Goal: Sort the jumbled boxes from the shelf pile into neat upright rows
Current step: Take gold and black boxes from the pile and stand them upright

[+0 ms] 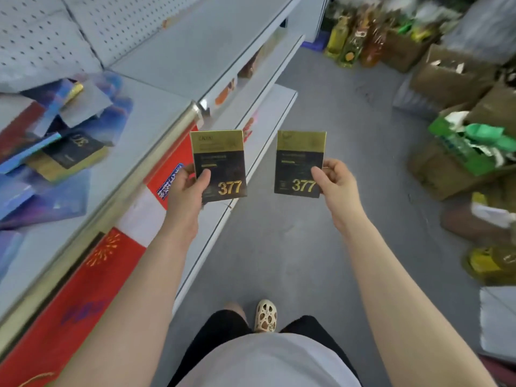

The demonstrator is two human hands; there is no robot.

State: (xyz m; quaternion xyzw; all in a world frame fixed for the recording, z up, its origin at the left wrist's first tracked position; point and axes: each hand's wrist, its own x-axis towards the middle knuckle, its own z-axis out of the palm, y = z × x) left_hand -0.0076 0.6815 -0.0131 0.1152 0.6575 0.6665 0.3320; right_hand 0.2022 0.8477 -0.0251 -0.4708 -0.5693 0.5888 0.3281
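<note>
Mid-sort, both hands loaded: left hand pinched one black-and-gold "377" box by its lower left corner, thumb on the front face, fingers behind; right hand pinched a matching second box by its lower right edge, same thumb-front grip. Both boxes were held upright, faces to the camera, side by side but apart, out over the aisle floor and just off the shelf edge. Likely step: a matched pair pulled out and not yet placed. Next move would call for turning left toward the shelf and standing both boxes on end, faces aligned, on bare shelf beside the pile, releasing one at a time so neither tips. The jumbled pile sat on the shelf at far left: blue and purple flat boxes lying at mixed angles, with another black-and-gold box flat on top of them. No upright row showed in view, so the task looked early. The shelf was white metal with a pegboard back and a red strip along its front; lower shelves stepped out beneath. Room: grey floor, open cardboard cartons along the right, a green carton with torn paper, bottles of yellow liquid at top, blurred. The person's shoe showed at bottom.
</note>
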